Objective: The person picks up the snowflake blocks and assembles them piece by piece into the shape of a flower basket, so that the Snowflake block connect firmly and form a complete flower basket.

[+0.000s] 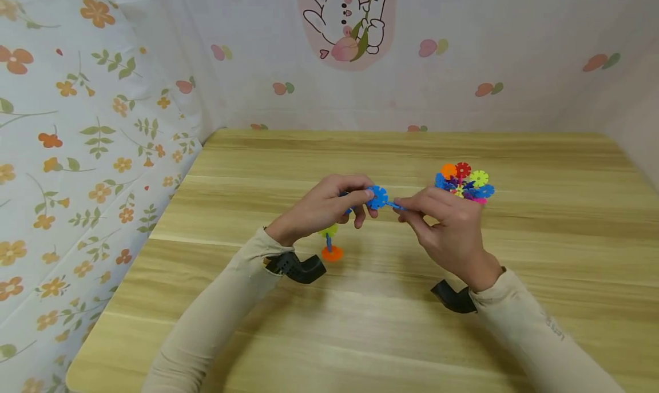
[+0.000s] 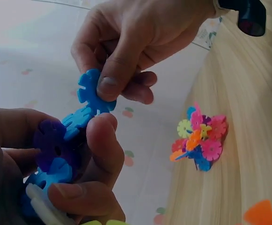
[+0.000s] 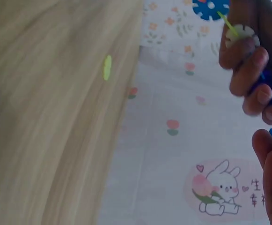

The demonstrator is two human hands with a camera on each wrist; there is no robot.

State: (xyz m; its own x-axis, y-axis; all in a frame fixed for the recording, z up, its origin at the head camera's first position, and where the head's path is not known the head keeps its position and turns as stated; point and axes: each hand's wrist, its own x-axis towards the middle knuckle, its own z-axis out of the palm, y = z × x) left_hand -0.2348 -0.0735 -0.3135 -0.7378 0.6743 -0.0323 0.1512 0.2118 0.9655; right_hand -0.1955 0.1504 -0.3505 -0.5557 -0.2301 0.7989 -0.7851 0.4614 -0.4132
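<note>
My left hand (image 1: 329,204) holds a chain of notched plastic flower discs. A purple disc (image 2: 54,145), a white disc (image 2: 44,206) and a blue disc (image 1: 378,197) of the chain show around its fingers. Below that hand extend a yellow disc (image 1: 329,231), a blue one seen edge-on and an orange disc (image 1: 332,253). My right hand (image 1: 450,227) pinches a light blue disc (image 2: 93,91) between thumb and finger. That disc meets the chain's blue end disc (image 2: 78,123); whether their notches are engaged I cannot tell.
A multicoloured cluster of joined discs (image 1: 463,184) stands on the wooden table (image 1: 360,336), behind the right hand. In the right wrist view a single yellow disc (image 3: 107,68) lies on the table. Patterned cloth (image 1: 247,55) hangs behind the table and at the left.
</note>
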